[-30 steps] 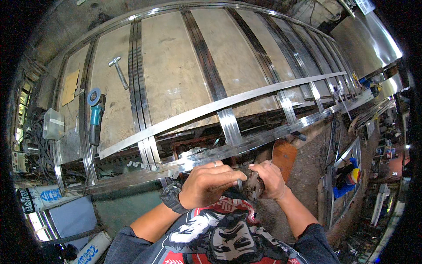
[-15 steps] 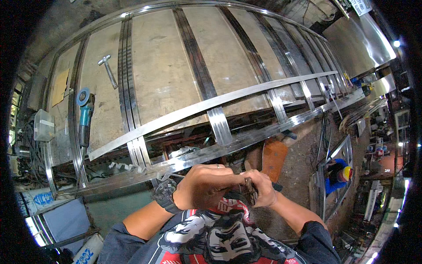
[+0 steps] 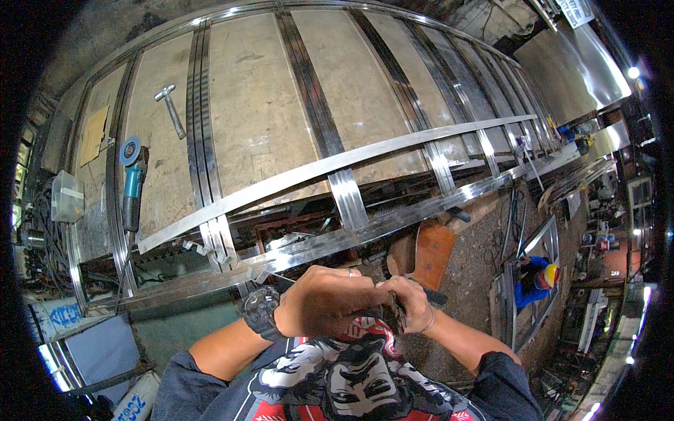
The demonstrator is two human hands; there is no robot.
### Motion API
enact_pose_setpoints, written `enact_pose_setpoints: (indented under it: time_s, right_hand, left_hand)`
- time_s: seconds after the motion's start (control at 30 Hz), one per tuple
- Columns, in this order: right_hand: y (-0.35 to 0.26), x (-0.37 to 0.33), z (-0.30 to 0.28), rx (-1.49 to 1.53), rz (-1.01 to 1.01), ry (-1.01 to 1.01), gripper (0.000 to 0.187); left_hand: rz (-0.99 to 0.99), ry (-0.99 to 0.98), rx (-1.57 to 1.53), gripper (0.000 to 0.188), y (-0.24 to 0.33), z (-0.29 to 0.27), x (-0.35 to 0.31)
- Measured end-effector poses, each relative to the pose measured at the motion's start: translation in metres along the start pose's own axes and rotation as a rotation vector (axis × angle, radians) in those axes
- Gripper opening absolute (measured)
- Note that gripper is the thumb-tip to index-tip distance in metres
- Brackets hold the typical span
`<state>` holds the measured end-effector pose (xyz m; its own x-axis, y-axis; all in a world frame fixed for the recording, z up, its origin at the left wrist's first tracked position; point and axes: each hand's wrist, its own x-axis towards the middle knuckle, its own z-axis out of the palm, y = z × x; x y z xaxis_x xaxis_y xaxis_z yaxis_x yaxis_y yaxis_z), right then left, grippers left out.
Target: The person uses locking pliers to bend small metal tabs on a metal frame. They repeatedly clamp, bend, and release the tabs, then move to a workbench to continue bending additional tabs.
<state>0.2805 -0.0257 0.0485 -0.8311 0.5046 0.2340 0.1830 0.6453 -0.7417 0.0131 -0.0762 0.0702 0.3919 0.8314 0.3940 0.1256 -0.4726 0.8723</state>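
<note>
My left hand (image 3: 326, 298), with a dark watch on the wrist, is closed in front of my chest. A thin pale strip (image 3: 282, 278) sticks out on its left side; I cannot make out what it belongs to. Close against it, my right hand (image 3: 413, 303) is closed with its thumb toward the left fingers. Something dark shows at the right palm, too shaded to name. Beyond the left hand, several small whitish bent pieces (image 3: 203, 249) form a loose row by the near rail of a shiny metal frame (image 3: 330, 242).
A long flat metal bar (image 3: 281, 186) lies slantwise across the frame's crosspieces. On the boards are a hammer (image 3: 170, 112) and a teal angle grinder (image 3: 132, 182). A clear plastic box (image 3: 67, 198) sits at left. A person in blue with a yellow cap (image 3: 537, 281) is at right.
The row of small whitish pieces has shifted farther away and changed its slant. Both hands remain together, moved slightly left. The view has shifted a little.
</note>
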Motion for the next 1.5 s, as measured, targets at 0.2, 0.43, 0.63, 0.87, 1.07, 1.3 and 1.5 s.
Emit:
enact_pose_setpoints:
  time_s: [0.2, 0.43, 0.63, 0.87, 1.07, 1.3, 1.5]
  right_hand:
    - [0.036, 0.014, 0.0, -0.329, -0.234, 0.173, 0.053]
    - [0.059, -0.001, -0.002, -0.224, 0.055, 0.219, 0.054]
    - [0.036, -0.009, 0.026, 0.093, 0.485, 0.304, 0.041]
    - [0.018, 0.009, 0.02, 0.014, 0.38, 0.348, 0.032]
    - [0.002, 0.032, 0.006, 0.172, 0.38, 0.479, 0.033]
    - [0.003, 0.039, 0.012, 0.275, 0.37, 0.502, 0.028]
    - [0.0, 0.04, 0.007, 0.444, 0.422, 0.43, 0.027]
  left_hand:
    - [-0.014, 0.107, 0.452, 0.042, 0.011, 0.019, 0.005]
    - [0.054, 0.452, 0.246, 0.03, 0.0, 0.009, 0.032]
    - [0.008, 0.502, 0.151, 0.026, -0.02, 0.004, 0.042]
    - [-0.025, 0.565, 0.168, 0.026, -0.016, 0.006, 0.048]
    - [0.013, 0.643, 0.237, 0.028, -0.005, 0.006, 0.057]
    - [-0.026, 0.614, 0.227, 0.027, -0.008, 0.0, 0.06]
    - [-0.064, 0.592, 0.18, 0.025, -0.003, -0.005, 0.062]
